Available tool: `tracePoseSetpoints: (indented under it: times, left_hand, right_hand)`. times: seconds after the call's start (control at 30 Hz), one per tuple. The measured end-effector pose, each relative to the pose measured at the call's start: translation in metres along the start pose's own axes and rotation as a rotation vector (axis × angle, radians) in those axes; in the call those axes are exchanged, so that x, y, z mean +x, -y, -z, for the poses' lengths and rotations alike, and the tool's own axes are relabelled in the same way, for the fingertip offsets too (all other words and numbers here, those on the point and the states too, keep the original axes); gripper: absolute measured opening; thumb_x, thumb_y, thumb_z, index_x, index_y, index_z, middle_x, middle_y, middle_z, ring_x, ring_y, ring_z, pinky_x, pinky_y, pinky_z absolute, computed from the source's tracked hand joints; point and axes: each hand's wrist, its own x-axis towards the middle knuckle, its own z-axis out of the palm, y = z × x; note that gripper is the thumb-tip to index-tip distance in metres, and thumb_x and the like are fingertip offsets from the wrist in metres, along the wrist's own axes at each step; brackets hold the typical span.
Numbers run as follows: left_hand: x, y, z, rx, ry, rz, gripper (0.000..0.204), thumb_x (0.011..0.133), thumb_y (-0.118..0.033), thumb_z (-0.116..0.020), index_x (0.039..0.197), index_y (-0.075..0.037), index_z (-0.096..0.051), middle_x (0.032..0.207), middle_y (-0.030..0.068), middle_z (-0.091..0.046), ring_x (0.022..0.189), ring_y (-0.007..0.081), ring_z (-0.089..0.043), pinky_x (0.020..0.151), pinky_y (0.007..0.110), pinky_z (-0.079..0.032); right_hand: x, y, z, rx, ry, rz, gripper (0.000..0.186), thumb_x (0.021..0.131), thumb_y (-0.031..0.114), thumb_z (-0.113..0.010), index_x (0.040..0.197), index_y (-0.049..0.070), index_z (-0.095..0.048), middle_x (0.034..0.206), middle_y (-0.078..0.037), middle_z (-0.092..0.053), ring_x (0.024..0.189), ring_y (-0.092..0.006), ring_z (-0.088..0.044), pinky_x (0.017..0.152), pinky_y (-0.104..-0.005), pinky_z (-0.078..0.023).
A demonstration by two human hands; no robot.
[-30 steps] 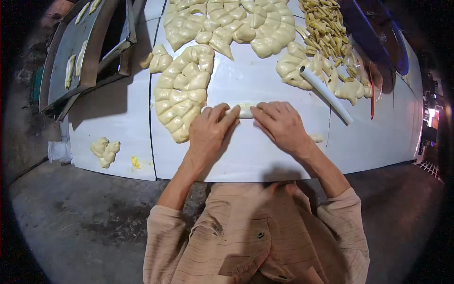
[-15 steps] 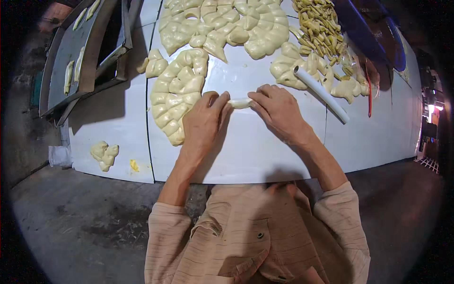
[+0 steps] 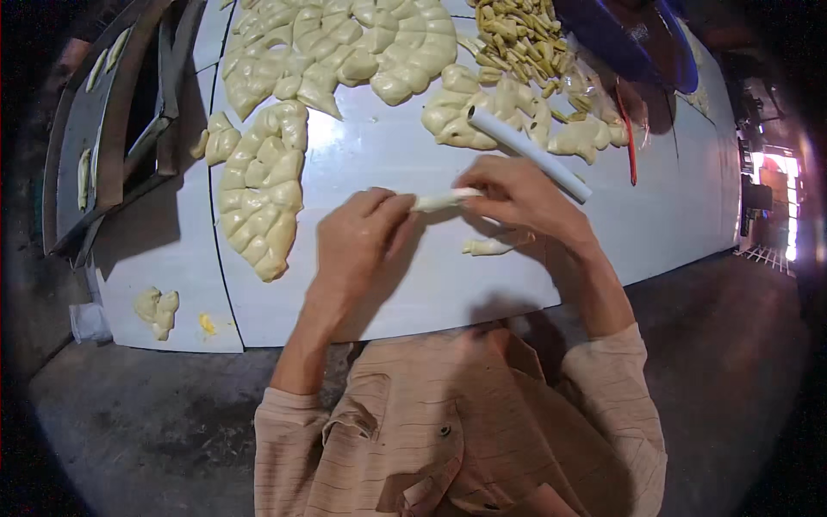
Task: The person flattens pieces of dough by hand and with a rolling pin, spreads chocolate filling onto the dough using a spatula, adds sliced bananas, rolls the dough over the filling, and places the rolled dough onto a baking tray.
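Between my two hands a small pale strip of dough [image 3: 439, 201] is stretched just over the white tabletop. My left hand [image 3: 366, 224] pinches its left end, and my right hand [image 3: 517, 194] grips the right end, slightly higher. Below my right hand lies another short dough roll [image 3: 488, 247], partly hidden by the wrist. A long sheet of cut dough pieces [image 3: 261, 189] rests to the left of my left hand. Just beyond my right hand a white rolling tube [image 3: 534, 155] leans across more dough [image 3: 452, 112].
A large spread of scored dough [image 3: 345, 43] covers the far table. Beside it sit a heap of yellowish strips [image 3: 517, 39], a blue tub [image 3: 633, 34] and a red-handled tool [image 3: 626, 138]. Metal trays [image 3: 108, 129] holding dough rolls stand left. A dough scrap [image 3: 158, 310] lies near-left.
The view has swung right. The dough strip between my hands now looks longer and tilted, and my right hand has turned. A short dough roll now shows beneath my right wrist.
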Motion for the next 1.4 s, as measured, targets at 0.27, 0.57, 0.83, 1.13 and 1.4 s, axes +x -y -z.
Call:
tracePoseSetpoints:
  times: [0.27, 0.57, 0.83, 1.13, 1.4]
  left_hand:
    - [0.008, -0.053, -0.063, -0.019, 0.260, -0.188, 0.024, 0.087, -0.019, -0.072, 0.109, -0.010, -0.071, 0.098, 0.0074, -0.068, 0.086, 0.0294, -0.066, 0.071, 0.042, -0.055]
    - [0.008, -0.059, -0.072, 0.015, 0.169, -0.198, 0.028, 0.081, -0.024, -0.078, 0.103, -0.010, -0.067, 0.104, 0.0042, -0.063, 0.091, 0.0245, -0.062, 0.074, 0.040, -0.051]
    - [-0.012, -0.068, -0.032, -0.200, 0.324, 0.099, 0.025, 0.090, -0.021, -0.064, 0.109, -0.006, -0.059, 0.092, 0.0156, -0.065, 0.088, 0.0391, -0.066, 0.076, 0.049, -0.054]
    - [-0.061, -0.021, 0.047, -0.171, -0.119, 0.239, 0.031, 0.095, -0.024, -0.067, 0.122, -0.008, -0.066, 0.104, 0.0112, -0.072, 0.088, 0.0291, -0.072, 0.074, 0.038, -0.058]
    - [-0.084, 0.088, 0.226, 0.016, -0.520, 0.244, 0.030, 0.091, -0.018, -0.073, 0.118, -0.005, -0.070, 0.105, 0.0127, -0.073, 0.085, 0.0248, -0.074, 0.070, 0.035, -0.059]
  right_hand:
    - [-0.089, -0.044, 0.000, -0.201, -0.087, -0.102, 0.028, 0.093, 0.020, -0.065, 0.115, 0.003, -0.068, 0.108, -0.015, -0.065, 0.101, -0.0323, -0.064, 0.089, -0.0426, -0.052]
    - [-0.099, -0.060, -0.003, -0.203, -0.172, 0.094, 0.034, 0.086, 0.019, -0.072, 0.116, 0.004, -0.065, 0.107, -0.015, -0.062, 0.100, -0.0330, -0.062, 0.085, -0.0422, -0.051]
    - [-0.078, -0.026, 0.006, -0.063, -0.113, 0.010, 0.033, 0.076, 0.016, -0.069, 0.102, -0.003, -0.065, 0.102, -0.021, -0.069, 0.086, -0.0393, -0.068, 0.077, -0.0424, -0.055]
    - [0.026, 0.059, 0.006, -0.124, 0.117, 0.202, 0.029, 0.083, 0.009, -0.071, 0.111, 0.003, -0.065, 0.099, -0.013, -0.068, 0.080, -0.0250, -0.066, 0.073, -0.0368, -0.055]
    - [0.189, 0.245, -0.054, -0.306, 0.010, 0.560, 0.027, 0.086, 0.005, -0.070, 0.113, 0.009, -0.066, 0.103, -0.013, -0.069, 0.088, -0.0315, -0.069, 0.078, -0.0389, -0.055]
